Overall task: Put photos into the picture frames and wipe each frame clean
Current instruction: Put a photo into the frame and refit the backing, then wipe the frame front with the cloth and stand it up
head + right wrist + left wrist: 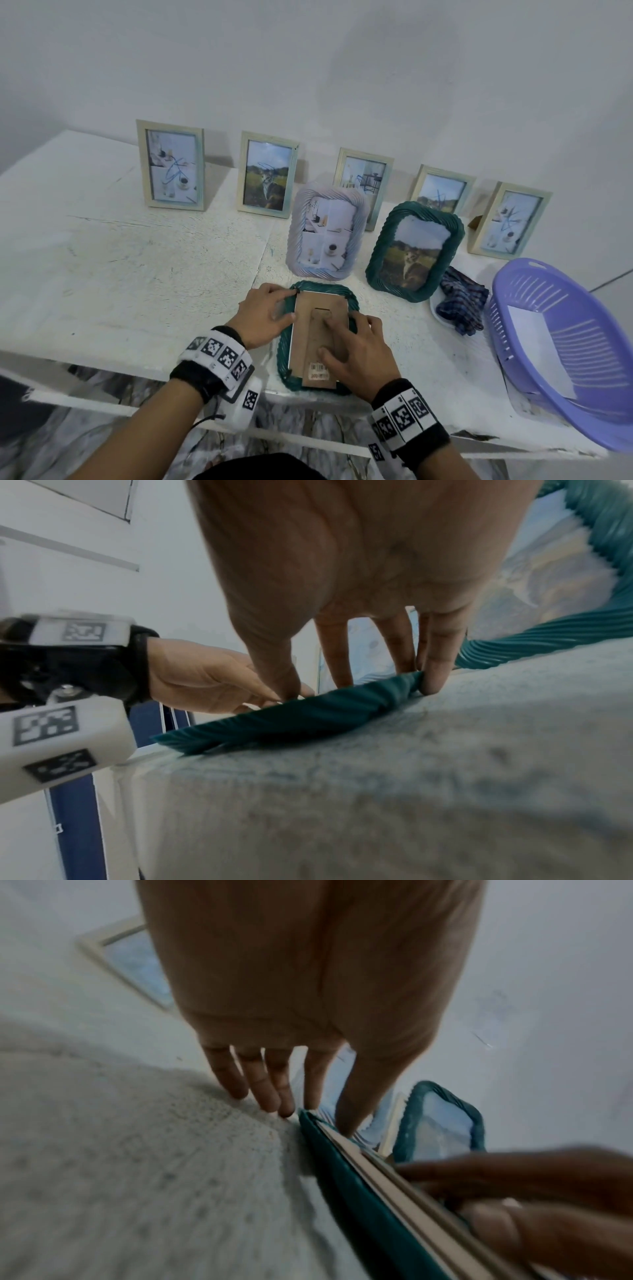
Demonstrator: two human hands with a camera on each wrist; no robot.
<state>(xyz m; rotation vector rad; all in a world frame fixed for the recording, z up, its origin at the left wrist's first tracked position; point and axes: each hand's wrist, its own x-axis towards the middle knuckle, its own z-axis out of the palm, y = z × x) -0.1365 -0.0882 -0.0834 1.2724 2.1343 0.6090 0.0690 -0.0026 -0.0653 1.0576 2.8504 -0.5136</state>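
Your teal frame lies face down at the table's near edge. Your left hand rests flat-fingered on its left rim; your right hand presses straight fingers on the brown backing. Seven filled frames stand behind: five wooden, one lilac, one teal. One cloth and one basket sit right.

A lilac plastic basket sits well to the right of the right hand, on the white table. A white sheet lies inside it. Behind everything rises a plain pale wall.
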